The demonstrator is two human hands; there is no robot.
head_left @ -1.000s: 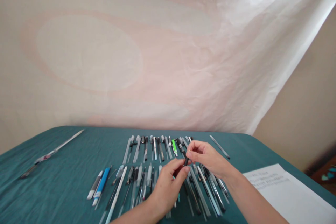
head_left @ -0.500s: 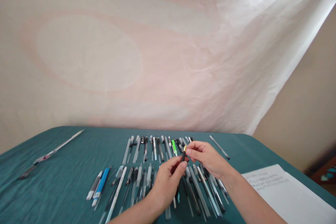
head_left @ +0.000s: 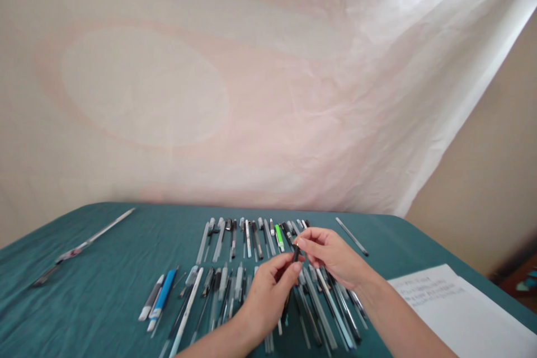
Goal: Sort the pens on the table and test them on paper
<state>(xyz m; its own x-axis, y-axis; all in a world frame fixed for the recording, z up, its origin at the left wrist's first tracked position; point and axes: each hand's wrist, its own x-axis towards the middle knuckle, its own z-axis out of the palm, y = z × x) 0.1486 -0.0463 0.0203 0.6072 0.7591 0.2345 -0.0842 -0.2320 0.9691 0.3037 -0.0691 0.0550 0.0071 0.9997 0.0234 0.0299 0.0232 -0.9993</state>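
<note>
A slim black pen (head_left: 296,255) stands tilted in front of me, its lower part running down past my left palm. My left hand (head_left: 272,291) is closed round it, thumb and fingers pinching the barrel. At the pen's upper end, my right hand (head_left: 327,249) is closed in a pinch; the fingertips cover the gold tip. Under and around both hands lie pens in two rows: a back row with a bright green pen (head_left: 279,238), and a front row with a long white pen (head_left: 187,310) and a pale blue pen (head_left: 335,309). My hands hide part of the front row.
A teal cloth (head_left: 100,268) covers the table. Blue and grey pens (head_left: 163,297) lie left of the front row. A long thin white stick-like item (head_left: 92,240) lies far left. A single pen (head_left: 351,236) rests at back right, printed paper sheets (head_left: 453,307) at right.
My right fingertips have closed over the pen's upper end, so the gold tip seen before is now covered. The left hand keeps its hold, and the other pens lie as they were.
</note>
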